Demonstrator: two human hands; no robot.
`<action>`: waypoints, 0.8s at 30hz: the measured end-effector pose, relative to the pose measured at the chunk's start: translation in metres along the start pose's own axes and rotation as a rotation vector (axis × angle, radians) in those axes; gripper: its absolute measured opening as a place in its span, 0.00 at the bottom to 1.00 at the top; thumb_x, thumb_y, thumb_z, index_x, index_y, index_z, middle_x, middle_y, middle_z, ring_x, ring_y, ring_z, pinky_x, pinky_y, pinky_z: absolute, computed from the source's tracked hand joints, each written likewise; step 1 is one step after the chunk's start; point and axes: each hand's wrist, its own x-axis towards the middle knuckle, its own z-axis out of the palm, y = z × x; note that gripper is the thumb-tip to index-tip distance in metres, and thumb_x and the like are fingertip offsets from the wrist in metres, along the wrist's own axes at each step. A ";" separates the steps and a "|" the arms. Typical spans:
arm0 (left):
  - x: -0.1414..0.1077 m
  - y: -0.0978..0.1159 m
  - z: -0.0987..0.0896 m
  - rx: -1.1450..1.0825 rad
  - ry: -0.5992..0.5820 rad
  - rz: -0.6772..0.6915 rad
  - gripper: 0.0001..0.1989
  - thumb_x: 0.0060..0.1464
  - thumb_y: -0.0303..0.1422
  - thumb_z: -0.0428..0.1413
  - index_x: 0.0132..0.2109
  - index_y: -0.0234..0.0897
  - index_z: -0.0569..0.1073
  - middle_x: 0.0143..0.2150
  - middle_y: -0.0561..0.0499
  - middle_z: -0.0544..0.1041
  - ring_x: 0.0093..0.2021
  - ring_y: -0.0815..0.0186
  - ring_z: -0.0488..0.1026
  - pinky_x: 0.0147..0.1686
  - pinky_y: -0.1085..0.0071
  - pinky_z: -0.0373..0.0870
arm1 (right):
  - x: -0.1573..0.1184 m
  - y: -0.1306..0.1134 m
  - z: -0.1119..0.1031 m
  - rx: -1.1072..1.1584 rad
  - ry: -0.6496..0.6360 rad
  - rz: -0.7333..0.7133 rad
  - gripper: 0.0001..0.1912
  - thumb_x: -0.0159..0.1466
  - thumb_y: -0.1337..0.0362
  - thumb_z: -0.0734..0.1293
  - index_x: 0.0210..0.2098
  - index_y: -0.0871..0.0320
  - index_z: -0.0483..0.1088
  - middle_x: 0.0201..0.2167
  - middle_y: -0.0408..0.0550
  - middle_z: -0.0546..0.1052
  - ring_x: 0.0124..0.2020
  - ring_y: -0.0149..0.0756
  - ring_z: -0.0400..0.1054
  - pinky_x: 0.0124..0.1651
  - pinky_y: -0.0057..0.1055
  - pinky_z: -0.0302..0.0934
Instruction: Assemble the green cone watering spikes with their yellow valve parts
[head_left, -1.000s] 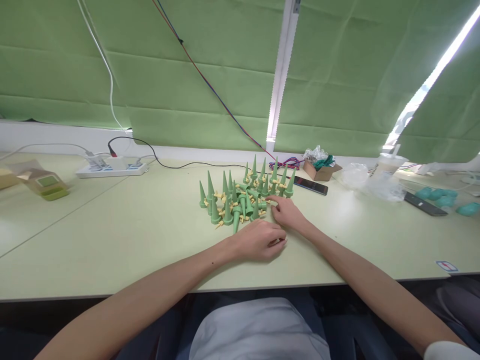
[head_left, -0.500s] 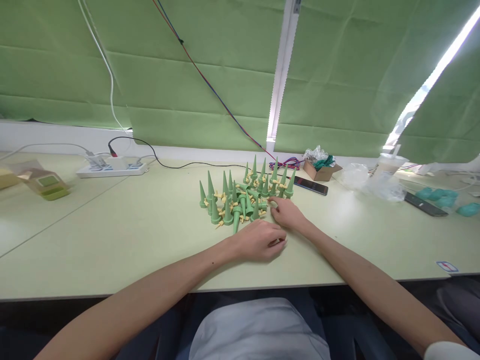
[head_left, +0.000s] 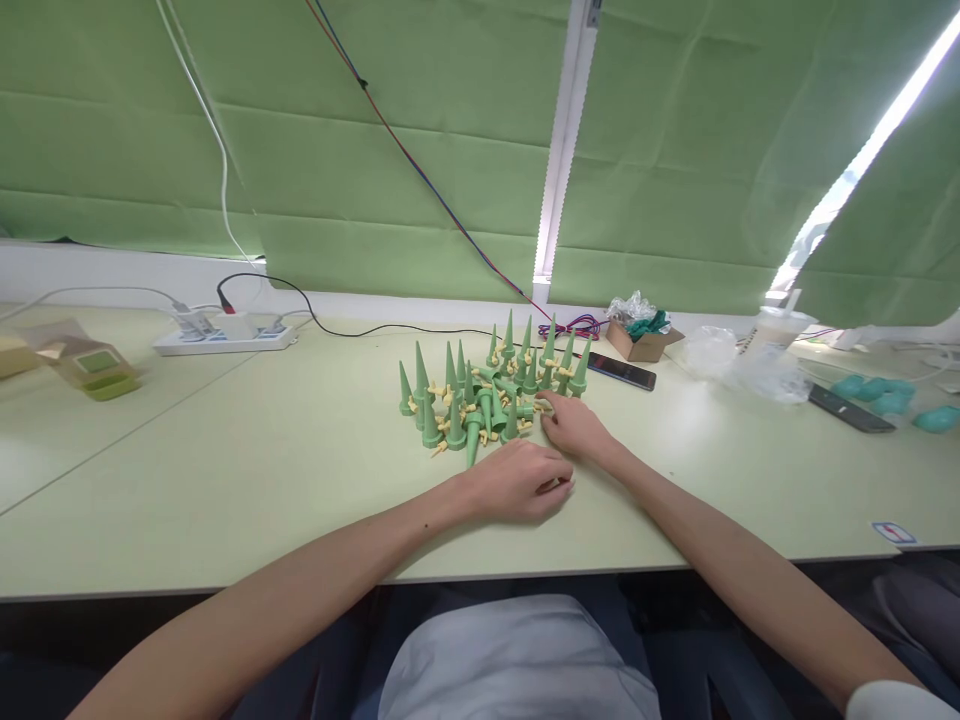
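A cluster of green plastic watering spikes (head_left: 454,428) with small yellow valves (head_left: 440,449) covers the middle of the table. Many stand point up around the edge; others lie in a heap (head_left: 487,405) at the centre. My left hand (head_left: 525,482) rests on the tabletop just in front of the cluster, its fingers loosely curled and nothing visible in them. At the cluster's right edge lies my right hand (head_left: 576,425), index finger and thumb bent but apart. Its index fingertip is beside a lying spike's yellow valve; whether it touches is too small to tell.
Behind the spikes lie a dark phone (head_left: 622,371) and a small cardboard box (head_left: 642,342) with plastic and green material. Right of these are a lidded cup (head_left: 776,330) and clear plastic bags (head_left: 765,372). A power strip (head_left: 225,340) sits back left, near an opened carton (head_left: 82,365).
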 end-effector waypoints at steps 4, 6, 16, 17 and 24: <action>0.000 0.000 0.000 0.007 -0.005 0.007 0.17 0.58 0.28 0.50 0.23 0.37 0.55 0.21 0.55 0.59 0.20 0.71 0.50 0.23 0.68 0.46 | 0.004 0.002 0.000 -0.004 -0.024 -0.059 0.27 0.69 0.64 0.56 0.67 0.52 0.61 0.51 0.51 0.79 0.50 0.47 0.72 0.47 0.36 0.62; 0.000 0.000 0.001 0.010 -0.011 0.004 0.17 0.58 0.28 0.50 0.23 0.36 0.55 0.20 0.55 0.59 0.20 0.71 0.50 0.23 0.68 0.46 | 0.005 0.003 0.000 -0.009 -0.044 -0.076 0.26 0.69 0.64 0.56 0.66 0.52 0.63 0.53 0.50 0.78 0.51 0.47 0.71 0.47 0.36 0.62; 0.000 0.000 0.001 0.010 -0.007 0.003 0.17 0.58 0.28 0.50 0.23 0.36 0.54 0.20 0.55 0.59 0.21 0.71 0.50 0.23 0.68 0.46 | -0.004 -0.003 -0.004 -0.089 0.025 -0.037 0.19 0.67 0.69 0.56 0.51 0.56 0.72 0.42 0.51 0.81 0.41 0.45 0.73 0.35 0.32 0.57; 0.000 0.000 0.001 0.008 -0.006 0.006 0.17 0.58 0.28 0.50 0.23 0.36 0.54 0.20 0.55 0.59 0.20 0.71 0.50 0.23 0.68 0.46 | -0.005 -0.004 -0.005 -0.097 0.034 -0.021 0.18 0.67 0.68 0.56 0.51 0.56 0.72 0.42 0.52 0.81 0.41 0.45 0.73 0.35 0.32 0.57; 0.000 0.001 0.001 0.015 -0.011 0.003 0.16 0.59 0.28 0.49 0.23 0.36 0.54 0.21 0.55 0.60 0.21 0.71 0.51 0.23 0.68 0.46 | -0.005 -0.007 -0.005 -0.094 0.026 -0.012 0.16 0.70 0.62 0.56 0.51 0.55 0.71 0.40 0.52 0.80 0.40 0.44 0.73 0.32 0.31 0.53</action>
